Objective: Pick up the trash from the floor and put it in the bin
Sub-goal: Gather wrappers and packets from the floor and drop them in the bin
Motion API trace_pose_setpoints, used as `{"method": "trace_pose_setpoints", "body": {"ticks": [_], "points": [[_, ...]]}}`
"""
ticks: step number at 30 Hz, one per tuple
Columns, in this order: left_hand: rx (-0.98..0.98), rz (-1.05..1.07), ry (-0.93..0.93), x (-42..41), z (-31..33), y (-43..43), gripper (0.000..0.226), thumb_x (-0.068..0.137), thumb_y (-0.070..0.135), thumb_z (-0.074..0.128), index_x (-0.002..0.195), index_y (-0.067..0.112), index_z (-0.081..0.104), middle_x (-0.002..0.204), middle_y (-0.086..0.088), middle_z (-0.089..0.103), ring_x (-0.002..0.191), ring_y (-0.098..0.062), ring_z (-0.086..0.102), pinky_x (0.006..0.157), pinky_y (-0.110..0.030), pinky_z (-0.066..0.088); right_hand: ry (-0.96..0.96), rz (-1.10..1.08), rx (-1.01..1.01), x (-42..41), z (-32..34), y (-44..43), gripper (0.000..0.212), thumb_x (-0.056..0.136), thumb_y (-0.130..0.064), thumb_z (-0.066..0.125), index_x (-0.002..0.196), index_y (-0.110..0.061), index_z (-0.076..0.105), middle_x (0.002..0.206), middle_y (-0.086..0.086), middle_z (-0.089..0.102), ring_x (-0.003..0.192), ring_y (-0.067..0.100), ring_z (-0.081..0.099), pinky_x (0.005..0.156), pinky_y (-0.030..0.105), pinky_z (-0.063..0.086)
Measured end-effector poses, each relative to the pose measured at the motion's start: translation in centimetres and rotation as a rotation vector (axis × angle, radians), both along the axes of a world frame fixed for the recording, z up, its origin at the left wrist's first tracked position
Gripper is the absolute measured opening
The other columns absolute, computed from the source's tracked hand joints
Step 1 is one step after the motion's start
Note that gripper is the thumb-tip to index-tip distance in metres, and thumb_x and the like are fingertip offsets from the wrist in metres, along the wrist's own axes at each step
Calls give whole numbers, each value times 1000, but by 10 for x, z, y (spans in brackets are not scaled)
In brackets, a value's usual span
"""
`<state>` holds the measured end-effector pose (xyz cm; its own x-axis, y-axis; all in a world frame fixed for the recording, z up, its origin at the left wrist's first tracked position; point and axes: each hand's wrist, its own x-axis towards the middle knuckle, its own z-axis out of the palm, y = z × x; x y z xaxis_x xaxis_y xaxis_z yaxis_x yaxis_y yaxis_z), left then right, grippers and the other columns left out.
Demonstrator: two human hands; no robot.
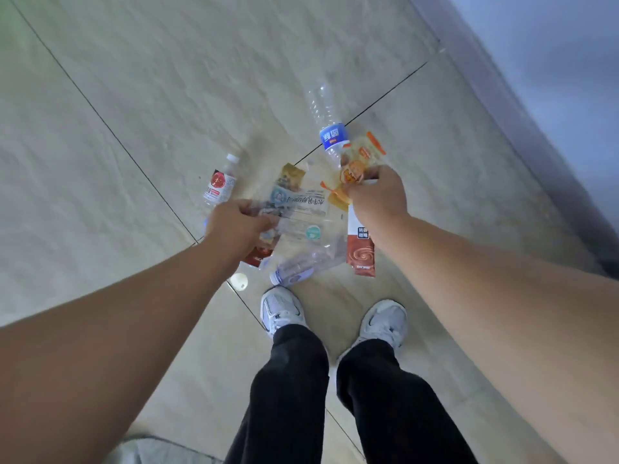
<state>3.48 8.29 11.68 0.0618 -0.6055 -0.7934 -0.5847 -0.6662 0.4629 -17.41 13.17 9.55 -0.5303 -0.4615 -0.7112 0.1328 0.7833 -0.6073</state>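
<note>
From the head view we look down at our own two bare arms reaching over a pale tiled floor (167, 95), our white sneakers (281, 309) and dark trousers below. Our left hand (239, 226) is closed on the edge of a clear wrapper (308, 216) with printed text and a teal round mark, which hangs out to the right of the fist. Our right hand (376, 192) is pinched shut on an orange snack wrapper (360, 162), its top sticking up past the fingers. The two hands are apart, with the clear wrapper between them. More trash lies on the floor under and around them: a clear bottle with a blue label (330, 128) just beyond the right hand, a small bottle with a red label (221, 182) just beyond the left hand, a crushed clear bottle (301, 267) close to the left sneaker, a brown sachet (360, 252) under the right wrist, and a tan wrapper (291, 177) behind the clear one. A grey wall (552, 78) runs along the upper right. A grey shape sits at the bottom left edge; we cannot tell what it is.
</note>
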Motion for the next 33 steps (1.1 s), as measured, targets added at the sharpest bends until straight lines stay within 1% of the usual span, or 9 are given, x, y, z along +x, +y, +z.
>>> {"method": "trace_pose_setpoints", "body": {"ticks": [3, 6, 9, 13, 17, 21, 24, 29, 33], "points": [[49, 80, 69, -17, 61, 24, 28, 75, 5, 83, 101, 8, 71, 105, -17, 75, 81, -35, 75, 73, -48, 63, -33, -137, 9, -14, 62, 36, 29, 76, -20, 76, 101, -17, 60, 85, -2, 66, 68, 16, 63, 54, 23, 43], [45, 115, 128, -40, 110, 45, 36, 78, 4, 80, 112, 1, 69, 107, -20, 74, 75, -26, 74, 59, -28, 58, -38, -222, 20, -36, 116, 73, 34, 76, -22, 76, 107, -11, 65, 90, 4, 69, 70, 20, 64, 55, 24, 43], [45, 147, 206, -68, 147, 66, 39, 81, 3, 78, 118, -1, 66, 109, -18, 74, 70, -21, 72, 49, -19, 53, -43, -304, 14, -54, 158, 118, 15, 77, -21, 76, 87, -13, 68, 67, 1, 64, 53, 17, 57, 44, 18, 39], [82, 125, 295, -108, 179, 101, 34, 84, 0, 74, 116, -4, 65, 103, -21, 74, 67, -23, 73, 56, -28, 59, -69, -437, 14, -66, 195, 174, 19, 76, -24, 77, 69, -22, 60, 64, 0, 63, 54, 19, 57, 53, 26, 43], [112, 33, 350, -140, 201, 137, 22, 84, -3, 73, 105, 0, 68, 88, -16, 75, 56, -17, 74, 48, -24, 57, -65, -539, 19, -77, 227, 223, 20, 73, -30, 80, 68, -24, 61, 66, -1, 66, 58, 21, 62, 56, 30, 48], [156, -84, 361, -165, 218, 174, 15, 84, -3, 72, 98, 0, 69, 95, -24, 76, 70, -30, 75, 65, -42, 64, -52, -619, 1, -87, 255, 276, 14, 77, -28, 79, 72, -23, 67, 73, -1, 71, 62, 21, 66, 57, 29, 49], [201, -191, 354, -188, 228, 203, 23, 85, -2, 71, 107, -6, 68, 101, -28, 74, 88, -42, 73, 80, -51, 61, -49, -718, -11, -94, 266, 315, 12, 79, -24, 80, 83, -18, 71, 76, 1, 71, 62, 19, 64, 58, 27, 48], [237, -390, 301, -241, 232, 252, 19, 85, 2, 73, 104, 1, 72, 90, -18, 77, 60, -19, 74, 48, -21, 55, -72, -899, -20, -113, 264, 379, 16, 78, -23, 80, 91, -18, 72, 91, 10, 76, 81, 32, 72, 74, 42, 58], [272, -501, 265, -292, 225, 297, 18, 84, 3, 75, 101, 3, 73, 82, -12, 78, 55, -16, 73, 45, -19, 52, -73, -1018, 34, -144, 251, 433, 14, 77, -25, 80, 86, -19, 70, 91, 12, 75, 87, 38, 72, 82, 56, 58]]}}
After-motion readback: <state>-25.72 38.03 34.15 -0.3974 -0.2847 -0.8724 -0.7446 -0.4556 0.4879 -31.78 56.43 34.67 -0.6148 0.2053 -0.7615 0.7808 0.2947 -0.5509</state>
